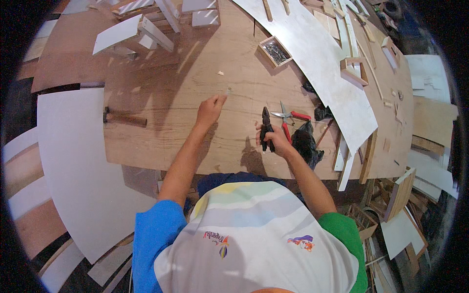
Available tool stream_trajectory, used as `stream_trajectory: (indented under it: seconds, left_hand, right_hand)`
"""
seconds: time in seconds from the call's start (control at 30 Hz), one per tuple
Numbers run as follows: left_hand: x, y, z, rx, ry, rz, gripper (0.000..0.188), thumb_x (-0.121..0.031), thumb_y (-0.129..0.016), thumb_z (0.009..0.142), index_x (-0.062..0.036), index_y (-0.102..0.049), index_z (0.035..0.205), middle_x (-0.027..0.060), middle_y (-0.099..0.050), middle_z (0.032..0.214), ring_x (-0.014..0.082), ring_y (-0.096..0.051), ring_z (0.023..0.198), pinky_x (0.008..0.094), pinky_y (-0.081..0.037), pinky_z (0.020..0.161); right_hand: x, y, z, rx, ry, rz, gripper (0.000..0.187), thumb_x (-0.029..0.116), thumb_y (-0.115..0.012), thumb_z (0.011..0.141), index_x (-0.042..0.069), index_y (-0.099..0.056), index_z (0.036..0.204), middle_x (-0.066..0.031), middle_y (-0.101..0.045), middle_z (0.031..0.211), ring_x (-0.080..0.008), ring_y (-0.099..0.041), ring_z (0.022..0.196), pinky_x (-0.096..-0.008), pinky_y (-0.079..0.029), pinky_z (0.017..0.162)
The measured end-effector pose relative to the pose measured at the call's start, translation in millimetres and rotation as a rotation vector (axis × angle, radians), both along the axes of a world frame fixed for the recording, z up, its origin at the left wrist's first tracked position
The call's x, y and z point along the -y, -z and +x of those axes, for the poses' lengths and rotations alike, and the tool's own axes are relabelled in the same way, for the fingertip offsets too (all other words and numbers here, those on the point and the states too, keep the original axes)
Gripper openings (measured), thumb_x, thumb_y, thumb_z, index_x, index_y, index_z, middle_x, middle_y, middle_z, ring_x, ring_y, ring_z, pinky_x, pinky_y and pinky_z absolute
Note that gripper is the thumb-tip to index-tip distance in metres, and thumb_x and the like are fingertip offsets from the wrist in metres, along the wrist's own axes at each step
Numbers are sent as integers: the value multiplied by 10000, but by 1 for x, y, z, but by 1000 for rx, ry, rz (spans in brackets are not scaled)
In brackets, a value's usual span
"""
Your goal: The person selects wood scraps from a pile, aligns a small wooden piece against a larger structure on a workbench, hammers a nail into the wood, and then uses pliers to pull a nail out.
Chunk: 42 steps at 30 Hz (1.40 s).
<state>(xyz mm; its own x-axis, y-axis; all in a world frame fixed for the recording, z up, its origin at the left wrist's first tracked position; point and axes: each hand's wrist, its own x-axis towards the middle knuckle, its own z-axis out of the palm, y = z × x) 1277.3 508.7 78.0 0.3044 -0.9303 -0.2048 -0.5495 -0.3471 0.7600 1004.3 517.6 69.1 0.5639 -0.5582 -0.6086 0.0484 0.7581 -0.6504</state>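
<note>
The hands are apart over the worktop (171,146). The right hand (278,139) is clamped on black pliers (266,126) near the front edge; the left hand (210,112) is curled, and whether it pinches anything cannot be told. Leftward, a broad stretch of wood runs to a hammer (128,119), its head at the left edge. Rightward, red-handled snips (299,116) and a black bag (305,144) crowd in.

Woodworking workshop: hammer (128,119), pliers (266,129) (seemingly offcuts (401,234) at dim edges).
</note>
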Motion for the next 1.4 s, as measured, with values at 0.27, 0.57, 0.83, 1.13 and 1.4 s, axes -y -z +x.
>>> stream_trajectory:
  seconds: [0.27,0.57,0.83,1.13,1.4]
  left_hand:
    - [-26,1,-39,-209,32,5,397,-331,-689,800,-104,-629,1120,160,-641,733,247,-596,609,333,-470,596]
    - [-35,-18,-51,-250,151,-92,436,-248,-691,803,-120,-596,1209,164,-656,1025,197,-654,768,304,-494,704]
    - [-35,-12,-54,-358,254,-116,375,-234,-646,842,-42,-607,1162,124,-682,942,148,-618,800,289,-478,728]
    - [-39,-33,-58,-367,276,-64,347,-287,-592,881,-34,-617,1116,108,-643,802,147,-551,689,294,-441,638]
    - [-56,-81,-70,-25,325,-126,439,-289,-688,783,-101,-598,1169,160,-648,797,266,-625,676,350,-486,644]
  right_hand:
    - [7,51,5,-845,-220,-965,452,17,-563,734,-21,-485,1177,-247,-554,1037,-442,-519,985,-459,-432,864]
    - [10,66,4,-1007,-297,-1257,426,33,-654,717,-14,-531,1122,-226,-532,1064,-391,-491,1054,-430,-416,892]
    - [33,-21,25,-117,98,-568,277,154,-633,866,-34,-598,1066,-101,-676,900,-153,-645,807,-263,-500,701]
    - [21,-46,28,13,162,-491,221,110,-646,849,-38,-602,1007,-109,-668,873,-161,-652,782,-265,-511,719]
    - [0,-73,29,-87,250,-575,229,94,-617,874,-63,-576,1035,-112,-645,888,-175,-637,807,-290,-533,751]
